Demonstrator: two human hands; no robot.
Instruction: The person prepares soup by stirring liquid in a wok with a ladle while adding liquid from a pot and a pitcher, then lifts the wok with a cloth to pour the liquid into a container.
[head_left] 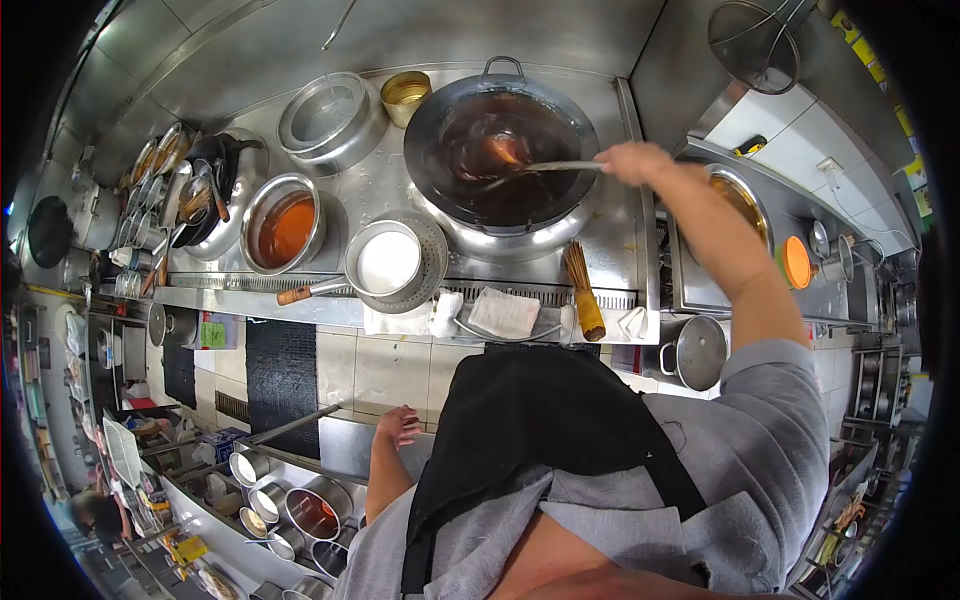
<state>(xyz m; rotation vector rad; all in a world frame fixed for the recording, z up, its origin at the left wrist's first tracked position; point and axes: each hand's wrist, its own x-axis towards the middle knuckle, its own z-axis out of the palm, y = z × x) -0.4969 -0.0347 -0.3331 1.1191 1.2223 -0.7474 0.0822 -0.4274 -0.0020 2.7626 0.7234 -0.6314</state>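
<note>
A large black wok [430,150] with dark liquid sits on the steel stove. My right hand [635,163] is closed round the handle of a metal ladle [565,166], whose head dips into the liquid near the wok's middle. My left hand [400,427] hangs low beside my black apron [540,410], fingers apart and holding nothing. Left of the wok, a wooden-handled pan [388,262] with white contents rests on a perforated strainer [432,255]. Further left stands a steel bowl of orange-red liquid [287,230].
A bamboo brush [582,290] and folded cloths [504,312] lie along the stove's front edge. Behind are a lidded steel pot [325,115] and a brass-coloured tin [406,95]. A wire strainer [755,50] hangs at upper right. A person [100,515] is at lower left.
</note>
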